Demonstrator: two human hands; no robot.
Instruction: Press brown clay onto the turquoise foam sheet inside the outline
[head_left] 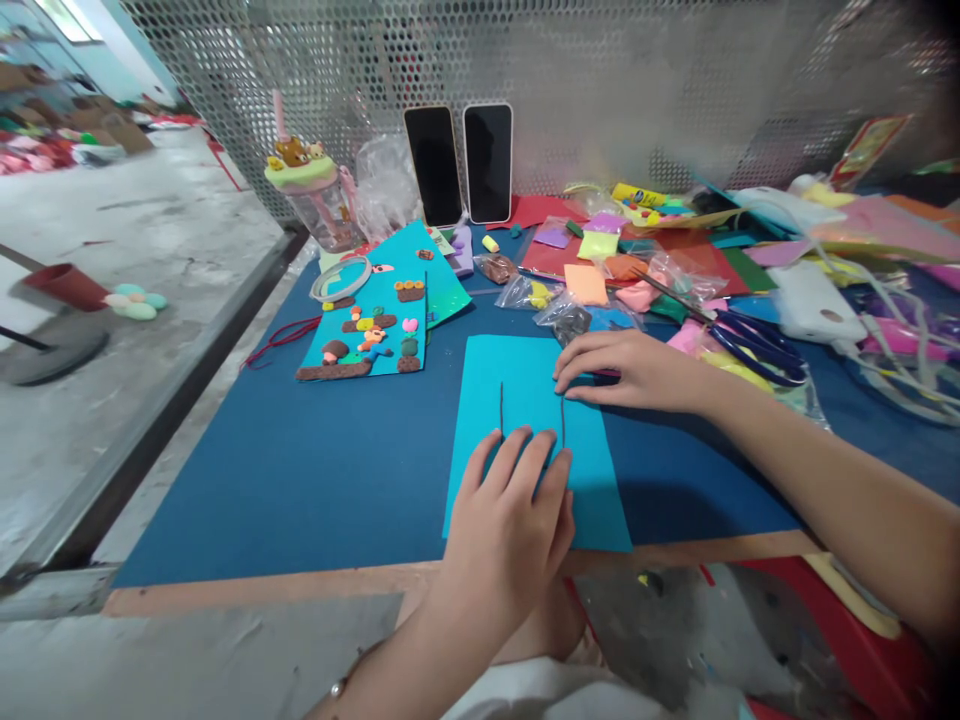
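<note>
Landmark: the turquoise sheet [534,440], lying flat on the blue mat [315,480] that covers the surface, near its front edge.

Two thin dark strips sit on the sheet, both running away from the person, roughly parallel. The left strip [502,408] lies near the sheet's middle; the right strip [562,420] is just beside it, toward the sheet's right half. Long axes point front to back.

Left hand [510,530] rests palm down on the sheet's near part. Its fingers [525,465] are spread loosely and flat, holding nothing; the tips land between the two strips, touching or nearly touching their near ends, and I cannot tell which.

Right hand [634,372] comes in from the right across the sheet's far right corner. Its fingers lie flat and close together, tips at or just above the far end of the right strip. Nothing gripped that shows; whether a fingertip presses the strip is hidden.

So the right strip runs between the two hands, far end at the right hand, near end by the left.

Beyond the sheet's far left corner: a finished card with small clay figures [369,330]. Behind that, two phones [461,165] lean upright on the mesh panel. Right of the sheet, past the right hand, scissors [754,345] lie among bags and coloured paper.
</note>
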